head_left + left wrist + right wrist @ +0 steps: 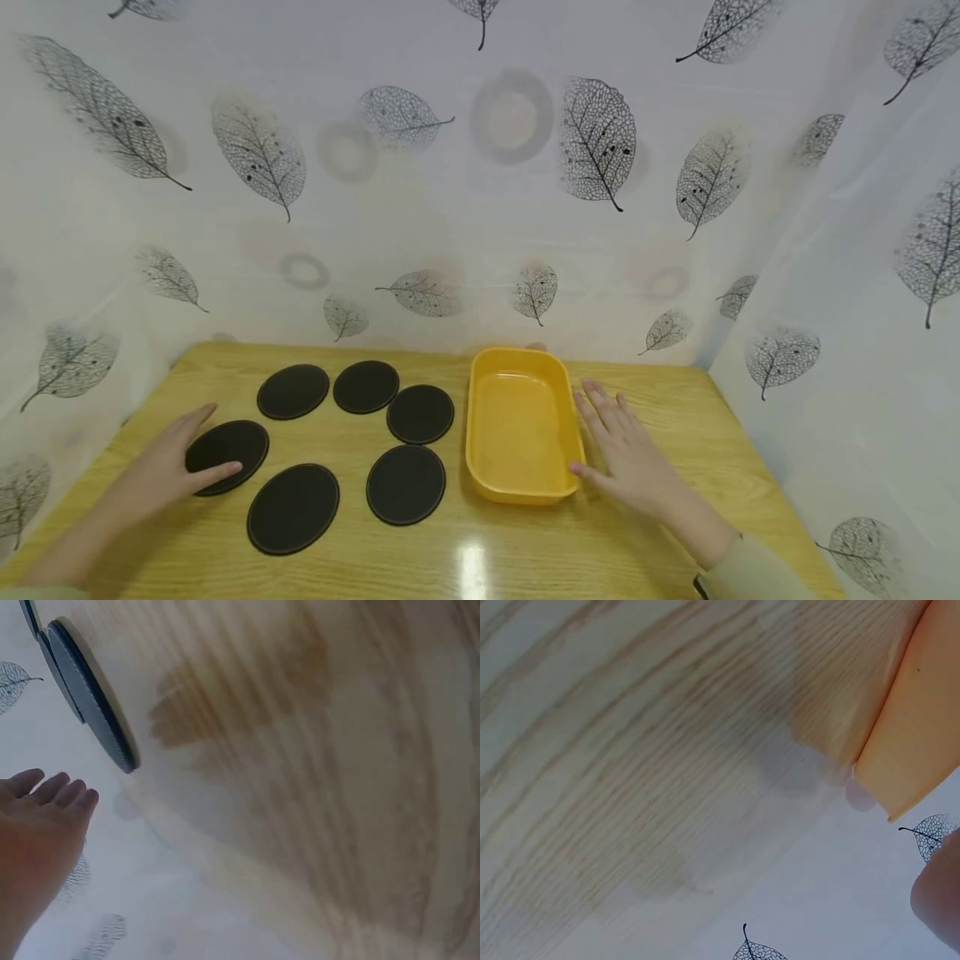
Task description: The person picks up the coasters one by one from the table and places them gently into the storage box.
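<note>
In the head view my left hand [161, 471] hovers at the leftmost black round coaster [232, 442], thumb and fingers spread wide over its left side. The left wrist view shows those fingers straight, with black coasters [91, 697] lying flat beyond them. A yellow rectangular tray [517, 417] stands right of the coasters, with nothing in it. Beside its right wall is my right hand [630, 458], fingers extended and thumb right at the rim. In the right wrist view only part of that hand [939, 892] shows, near the tray's side [915, 712].
Several more black coasters, among them a near one [293, 508] and a far one [366, 387], lie in a loose ring on the wood-grain table [660, 554]. A white leaf-print curtain [465, 208] hangs behind the table and along both sides.
</note>
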Tool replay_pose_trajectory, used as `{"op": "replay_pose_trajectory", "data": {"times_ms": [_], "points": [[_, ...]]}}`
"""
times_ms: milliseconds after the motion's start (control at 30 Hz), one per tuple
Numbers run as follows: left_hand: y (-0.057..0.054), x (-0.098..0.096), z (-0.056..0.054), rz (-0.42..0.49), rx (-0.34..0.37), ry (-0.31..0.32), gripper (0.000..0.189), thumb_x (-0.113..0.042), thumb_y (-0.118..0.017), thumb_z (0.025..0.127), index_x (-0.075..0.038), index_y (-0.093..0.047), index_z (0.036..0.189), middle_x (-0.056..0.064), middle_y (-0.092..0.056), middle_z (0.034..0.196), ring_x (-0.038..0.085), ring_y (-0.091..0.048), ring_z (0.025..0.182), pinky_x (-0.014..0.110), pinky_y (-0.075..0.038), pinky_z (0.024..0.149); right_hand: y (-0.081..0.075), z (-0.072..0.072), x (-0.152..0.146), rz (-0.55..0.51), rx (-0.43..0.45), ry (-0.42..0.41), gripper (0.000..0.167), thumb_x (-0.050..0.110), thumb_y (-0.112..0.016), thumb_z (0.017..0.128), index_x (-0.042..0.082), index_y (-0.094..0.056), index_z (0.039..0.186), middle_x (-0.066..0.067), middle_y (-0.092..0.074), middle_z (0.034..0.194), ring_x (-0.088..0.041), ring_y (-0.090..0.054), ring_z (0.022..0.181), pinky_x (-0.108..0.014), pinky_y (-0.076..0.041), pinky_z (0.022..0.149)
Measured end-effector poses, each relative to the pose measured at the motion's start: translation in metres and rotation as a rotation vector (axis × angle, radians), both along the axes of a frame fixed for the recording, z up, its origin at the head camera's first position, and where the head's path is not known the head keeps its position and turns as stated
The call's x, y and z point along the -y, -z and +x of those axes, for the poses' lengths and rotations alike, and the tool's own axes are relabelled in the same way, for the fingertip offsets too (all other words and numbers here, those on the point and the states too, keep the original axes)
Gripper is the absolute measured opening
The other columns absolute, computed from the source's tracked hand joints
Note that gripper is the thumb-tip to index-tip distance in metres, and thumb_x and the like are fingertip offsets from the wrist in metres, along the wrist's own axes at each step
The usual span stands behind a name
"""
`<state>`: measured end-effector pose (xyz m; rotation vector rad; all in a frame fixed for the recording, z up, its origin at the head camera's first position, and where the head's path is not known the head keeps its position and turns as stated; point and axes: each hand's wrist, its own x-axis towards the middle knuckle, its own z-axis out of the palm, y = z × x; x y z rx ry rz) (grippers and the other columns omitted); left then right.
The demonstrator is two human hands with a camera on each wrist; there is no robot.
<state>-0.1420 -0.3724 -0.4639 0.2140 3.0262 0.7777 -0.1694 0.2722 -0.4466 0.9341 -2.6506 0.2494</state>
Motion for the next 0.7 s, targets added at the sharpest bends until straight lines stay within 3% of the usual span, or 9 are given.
{"op": "replay_pose_trajectory", "data": {"times_ms": [100, 167, 233, 300, 333, 400, 467, 600, 700], "points": [[0.007, 0.008, 0.0, 0.088, 0.05, -0.003, 0.111, -0.035, -0.084, 0.092, 0.012, -0.015, 0.164, 0.048, -0.028, 0.158, 0.073, -0.033, 0.136, 0.075, -0.037, 0.112, 0.002, -0.003, 0.004, -0.012, 0.022, -0.01, 0.092, 0.066, -0.037, 0.108, -0.003, -0.022, 0.167, -0.023, -0.016, 0.176, -0.035, -0.016, 0.165, -0.034, 0.008, 0.136], [0.012, 0.012, 0.0, 0.135, 0.064, -0.002, 0.109, -0.029, -0.085, 0.091, 0.013, -0.016, 0.164, 0.048, -0.03, 0.158, 0.073, -0.033, 0.137, 0.041, -0.036, 0.128, 0.004, -0.005, 0.006, -0.02, 0.047, -0.016, 0.091, 0.066, -0.036, 0.109, -0.004, -0.023, 0.166, -0.024, -0.017, 0.176, -0.036, -0.018, 0.165, -0.034, 0.007, 0.136], [0.018, 0.016, 0.001, 0.164, 0.067, 0.005, 0.107, -0.024, -0.086, 0.09, 0.014, -0.018, 0.163, 0.047, -0.03, 0.159, 0.069, -0.03, 0.142, 0.003, -0.023, 0.119, 0.006, -0.008, 0.008, -0.028, 0.073, -0.025, 0.091, 0.065, -0.036, 0.109, -0.005, -0.023, 0.166, -0.025, -0.016, 0.175, -0.036, -0.017, 0.165, -0.035, 0.006, 0.136], [0.024, 0.019, 0.002, 0.186, 0.055, 0.009, 0.105, -0.021, -0.086, 0.089, 0.013, -0.019, 0.163, 0.046, -0.03, 0.159, 0.044, -0.023, 0.159, -0.013, -0.01, 0.094, 0.008, -0.009, 0.01, -0.03, 0.102, -0.032, 0.091, 0.065, -0.036, 0.109, -0.004, -0.021, 0.167, -0.025, -0.016, 0.175, -0.034, -0.014, 0.166, -0.034, 0.007, 0.136], [0.026, 0.02, 0.002, 0.202, 0.041, 0.014, 0.105, -0.018, -0.087, 0.088, 0.014, -0.021, 0.162, 0.047, -0.031, 0.158, 0.023, -0.019, 0.163, -0.013, -0.011, 0.094, 0.01, -0.01, 0.011, -0.031, 0.109, -0.037, 0.091, 0.065, -0.036, 0.109, -0.003, -0.02, 0.167, -0.026, -0.017, 0.175, -0.036, -0.015, 0.165, -0.033, 0.009, 0.135], [0.03, 0.021, 0.001, 0.231, 0.014, 0.025, 0.103, -0.013, -0.088, 0.086, 0.016, -0.022, 0.161, 0.048, -0.032, 0.156, -0.02, -0.014, 0.149, -0.013, -0.014, 0.094, 0.012, -0.011, 0.012, -0.03, 0.121, -0.039, 0.091, 0.065, -0.036, 0.109, -0.002, -0.019, 0.168, -0.027, -0.018, 0.174, -0.038, -0.016, 0.165, -0.03, 0.011, 0.134], [0.032, 0.021, 0.001, 0.254, -0.012, 0.032, 0.102, -0.009, -0.089, 0.084, 0.017, -0.026, 0.159, 0.048, -0.036, 0.153, -0.04, -0.014, 0.123, -0.011, -0.019, 0.093, 0.015, -0.011, 0.012, -0.028, 0.125, -0.04, 0.09, 0.064, -0.037, 0.11, -0.002, -0.018, 0.168, -0.028, -0.02, 0.174, -0.041, -0.019, 0.163, -0.027, 0.013, 0.133], [0.036, 0.021, -0.001, 0.227, -0.079, 0.057, 0.104, -0.007, -0.094, 0.076, 0.019, -0.032, 0.155, 0.048, -0.044, 0.147, -0.038, -0.025, 0.119, -0.011, -0.018, 0.094, 0.018, -0.011, 0.012, -0.032, 0.115, -0.049, 0.088, 0.061, -0.038, 0.11, -0.002, -0.018, 0.168, -0.028, -0.023, 0.173, -0.046, -0.026, 0.159, -0.028, 0.011, 0.133], [0.039, 0.021, -0.002, 0.134, -0.127, 0.074, 0.109, -0.013, -0.098, 0.068, 0.018, -0.037, 0.153, 0.045, -0.048, 0.145, 0.002, -0.047, 0.14, 0.001, -0.027, 0.11, 0.019, -0.011, 0.011, -0.03, 0.104, -0.058, 0.088, 0.061, -0.036, 0.111, -0.004, -0.019, 0.167, -0.028, -0.024, 0.173, -0.047, -0.028, 0.158, -0.03, 0.009, 0.134]]}}
